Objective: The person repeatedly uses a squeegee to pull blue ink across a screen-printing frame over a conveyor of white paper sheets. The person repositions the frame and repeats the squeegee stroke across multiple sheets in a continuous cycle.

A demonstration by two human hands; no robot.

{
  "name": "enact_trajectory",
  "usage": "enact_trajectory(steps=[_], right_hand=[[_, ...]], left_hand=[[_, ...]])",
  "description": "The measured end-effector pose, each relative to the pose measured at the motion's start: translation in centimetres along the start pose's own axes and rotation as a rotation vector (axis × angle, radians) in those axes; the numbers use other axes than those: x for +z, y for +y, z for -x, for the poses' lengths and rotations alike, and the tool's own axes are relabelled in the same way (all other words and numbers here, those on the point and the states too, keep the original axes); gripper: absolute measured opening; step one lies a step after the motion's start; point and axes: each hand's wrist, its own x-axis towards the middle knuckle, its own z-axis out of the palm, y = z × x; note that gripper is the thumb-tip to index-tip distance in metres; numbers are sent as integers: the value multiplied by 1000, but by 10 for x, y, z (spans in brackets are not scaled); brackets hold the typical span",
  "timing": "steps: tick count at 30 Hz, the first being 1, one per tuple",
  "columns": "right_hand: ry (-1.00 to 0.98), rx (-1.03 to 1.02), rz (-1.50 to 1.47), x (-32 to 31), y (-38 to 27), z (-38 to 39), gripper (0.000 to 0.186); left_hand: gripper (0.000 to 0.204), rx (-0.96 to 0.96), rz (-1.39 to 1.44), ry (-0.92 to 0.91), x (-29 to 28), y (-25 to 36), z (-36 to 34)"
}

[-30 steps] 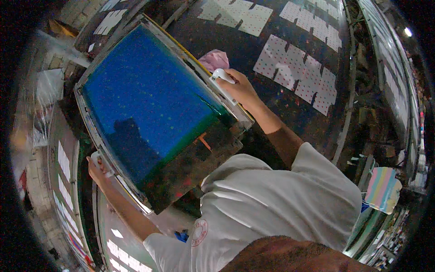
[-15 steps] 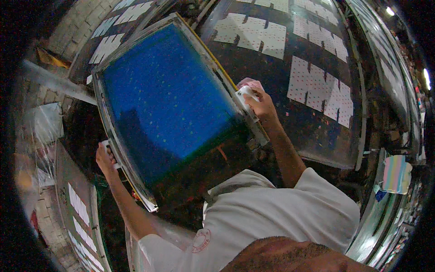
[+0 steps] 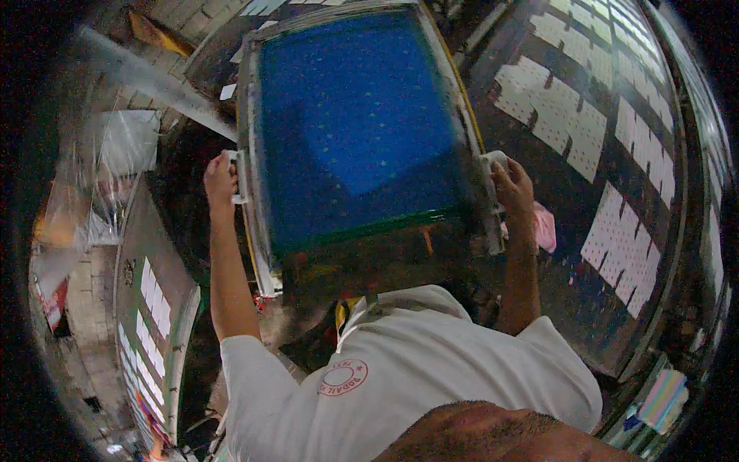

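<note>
A large screen-printing frame (image 3: pixel 362 115) with blue mesh is held up in front of my body, its long sides pointing away from me. Small pale dots are spread over the mesh, and a darker shadow lies across its near part. My left hand (image 3: pixel 221 179) is closed round a white handle (image 3: pixel 239 179) on the left side of the frame. On the opposite side my right hand (image 3: pixel 514 185) grips another white handle (image 3: pixel 493 160). Both arms reach forward, and the frame hides what lies beneath it.
To the right, a long dark table (image 3: pixel 531 138) carries rows of white, dotted cut pieces (image 3: pixel 623 250). A pink cloth (image 3: pixel 543 229) hangs near my right forearm. Another table with white pieces (image 3: pixel 154 300) stands at the left. A pale pole (image 3: pixel 158 85) slants in at upper left.
The frame has swung from a tilt to nearly straight ahead of me, shifting right in view. Both hands keep their grip on the handles, and the surroundings have turned in the picture.
</note>
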Motion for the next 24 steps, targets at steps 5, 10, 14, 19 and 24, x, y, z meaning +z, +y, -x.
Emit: enact_trajectory(steps=[5,10,14,19,24], right_hand=[[69,86,-69,2,-24,-9,34],[158,76,46,7,-25,-10,35],[242,91,-44,16,-10,-11,42],[314,100,-114,67,-2,-13,39],[342,48,147,173,-24,-39,42]], left_hand=[[40,-16,-30,-62,40,1,-51],[32,7,4,-143,93,9,-92],[34,28,-64,-193,122,11,-130],[33,10,-35,-314,123,8,-207],[31,15,-54,-321,80,-5,-321]])
